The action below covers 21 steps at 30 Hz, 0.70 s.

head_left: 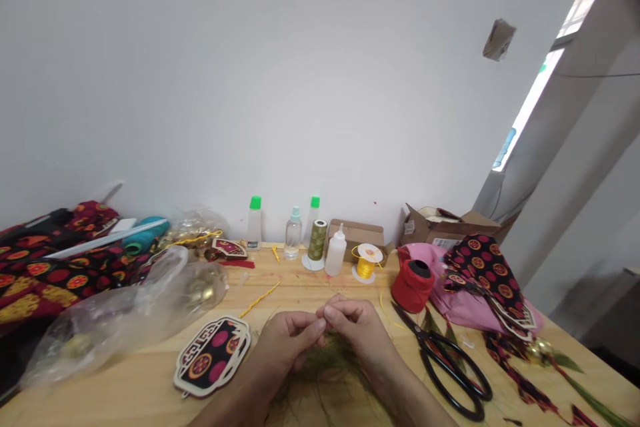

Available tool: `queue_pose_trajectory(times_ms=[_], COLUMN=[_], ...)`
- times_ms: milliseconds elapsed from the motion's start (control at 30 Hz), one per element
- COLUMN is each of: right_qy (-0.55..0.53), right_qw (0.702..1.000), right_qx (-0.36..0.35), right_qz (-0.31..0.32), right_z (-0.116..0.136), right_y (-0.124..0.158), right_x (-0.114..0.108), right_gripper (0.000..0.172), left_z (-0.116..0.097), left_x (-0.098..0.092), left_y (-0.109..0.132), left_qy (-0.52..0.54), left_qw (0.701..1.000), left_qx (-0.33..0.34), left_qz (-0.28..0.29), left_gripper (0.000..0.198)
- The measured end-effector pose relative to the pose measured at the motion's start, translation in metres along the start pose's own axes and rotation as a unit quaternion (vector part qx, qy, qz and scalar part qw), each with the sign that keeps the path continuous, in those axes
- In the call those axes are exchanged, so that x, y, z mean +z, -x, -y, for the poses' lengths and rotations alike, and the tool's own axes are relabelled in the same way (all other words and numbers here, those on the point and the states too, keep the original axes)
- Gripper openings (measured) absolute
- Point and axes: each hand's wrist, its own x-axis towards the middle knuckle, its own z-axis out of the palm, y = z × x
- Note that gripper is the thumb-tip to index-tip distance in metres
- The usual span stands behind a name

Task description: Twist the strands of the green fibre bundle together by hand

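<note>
- Viewing through the head camera: I see both bare hands meeting at the lower centre, over a light wooden table (pixel 145 397).
- Left hand (pixel 287 340): thumb and forefinger closed in a pinch, tips turned toward the other hand. I cannot make out what, if anything, lies between them.
- Right hand (pixel 361 325): fingers curled inward, thumb and forefinger likewise pinched; tips touch or nearly touch the left fingertips. Contents of the pinch too small for me to tell.
- Green threads (pixel 327 361): loose, fine bundle directly below the fingertips and between the wrists, spreading toward the lower edge; partly hidden by the hands.
- Left of the left hand, I note a patterned panel (pixel 215 355) with a pale cut-out frame, lying flat; a yellow cord (pixel 260 299) runs from its top.
- Right of the right hand: black-handled scissors (pixel 425 338), handles toward the near right; red thread cone (pixel 413 287) upright just beyond them.
- Along the wall, left to right: green-capped bottle (pixel 255 227), clear bottle with pale blue cap (pixel 293 238), olive thread spool (pixel 317 241), white squeeze bottle (pixel 335 255), yellow cord spool (pixel 366 269). A second green cap (pixel 315 201) shows behind the olive spool.
- Far right: pink cloth (pixel 453 300) with dark patterned fabric (pixel 485 270) over it.
- Far left: clear plastic bag (pixel 115 327) beside more patterned cloth (pixel 75 273).
</note>
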Motion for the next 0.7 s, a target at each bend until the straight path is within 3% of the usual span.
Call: queue_pose_trajectory(times_ms=[200,300,400,567,700], right_qy=[0.016,0.029,0.040,0.025,0.021], right_qw=[0.999,0.998,0.997,0.998,0.994], right_qx=[-0.018,-0.031,-0.034,-0.041,-0.013], right_qz=[-0.029,-0.054,-0.061,0.032,0.108], right_z=[0.003,0.003,0.003,0.002,-0.006], right_y=[0.000,-0.001,-0.002,0.002,0.007], right_x=[0.003,0.000,-0.003,0.010,0.023], right_gripper=[0.016,0.014,0.024,0.038,0.032], left_z=[-0.009,-0.013,-0.014,-0.011,-0.015], left_x=[-0.004,-0.005,-0.006,-0.008,-0.009], left_y=[0.003,0.003,0.001,-0.001,0.002], left_qy=[-0.114,-0.117,-0.130,-0.150,-0.077], left_qw=[0.991,0.988,0.979,0.963,0.971], left_qx=[0.064,0.096,0.159,0.192,0.180], left_qz=[0.002,0.008,-0.006,-0.116,-0.136], left_gripper=[0.030,0.025,0.021,0.017,0.017])
